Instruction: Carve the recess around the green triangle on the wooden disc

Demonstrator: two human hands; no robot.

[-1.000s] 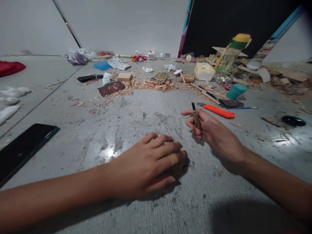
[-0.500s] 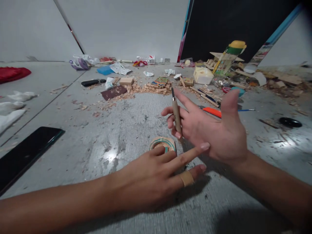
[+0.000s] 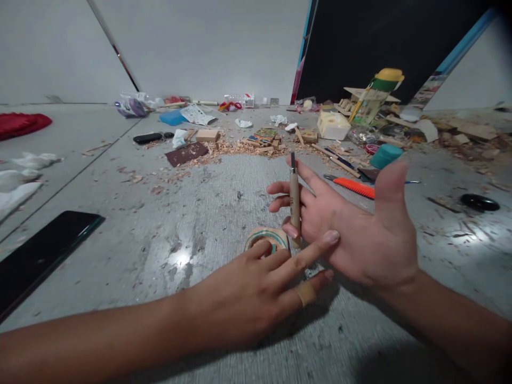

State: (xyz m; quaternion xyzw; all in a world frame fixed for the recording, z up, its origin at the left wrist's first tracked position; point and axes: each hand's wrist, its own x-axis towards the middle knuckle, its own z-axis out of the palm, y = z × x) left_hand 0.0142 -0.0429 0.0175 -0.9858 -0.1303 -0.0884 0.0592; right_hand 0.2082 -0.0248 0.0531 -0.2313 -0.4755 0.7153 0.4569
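Wood shavings (image 3: 240,145) littered the far grey floor (image 3: 224,181) in the head view, where a round disc (image 3: 267,238) lay near centre. The left hand (image 3: 248,290) rested beside it, fingers spread loosely, fingertips touching the disc's near edge, one finger pointing into the right palm. The right hand (image 3: 352,229) stood open, palm up, thumb raised, a carving tool (image 3: 295,194) pinched upright between its fingers, blade pointing away. Judged from this, the blade is best kept clear of the pointing finger. An orange comb (image 3: 354,187) lay right, a phone (image 3: 40,253) left.
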